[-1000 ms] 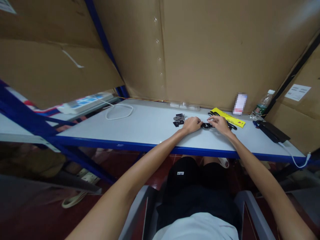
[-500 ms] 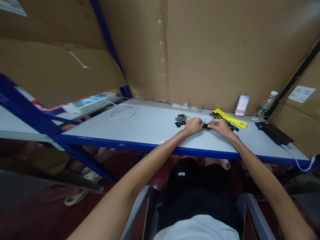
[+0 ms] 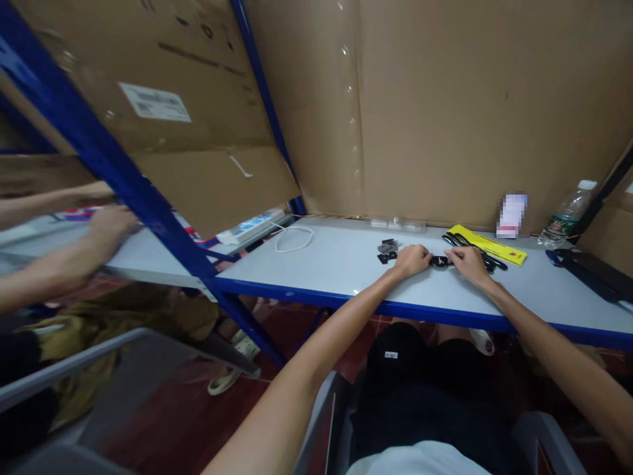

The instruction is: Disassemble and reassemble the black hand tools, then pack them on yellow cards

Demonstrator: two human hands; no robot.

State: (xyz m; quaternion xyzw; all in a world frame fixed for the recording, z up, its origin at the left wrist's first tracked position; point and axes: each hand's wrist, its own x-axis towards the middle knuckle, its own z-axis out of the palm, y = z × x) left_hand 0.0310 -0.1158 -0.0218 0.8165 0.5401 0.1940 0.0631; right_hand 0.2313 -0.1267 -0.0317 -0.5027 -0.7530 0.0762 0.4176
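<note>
A small flat black piece (image 3: 439, 261) with a light mark lies between my two hands, low over the white tabletop or on it. My left hand (image 3: 413, 260) is closed on its left end, and the fingers of my right hand (image 3: 467, 262) pinch its right end. My fingers hide both ends, so its kind is unclear. Just left of my left hand lie small grey and black flat parts (image 3: 388, 249). Behind and beside my right hand are long black curved handles (image 3: 496, 263), partly over a yellow card (image 3: 499, 248).
Clear plastic pieces (image 3: 397, 225) and a white cable (image 3: 293, 239) lie toward the back. A pixelated upright object (image 3: 512, 215), a bottle (image 3: 565, 216) and a black case (image 3: 596, 272) stand or lie rightward. Beyond the blue post (image 3: 163, 218), another person's arms (image 3: 74, 254) reach over a neighbouring table.
The view has turned left, bringing another person's arms into sight. My hands are slightly farther apart, and more of the black piece shows between them.
</note>
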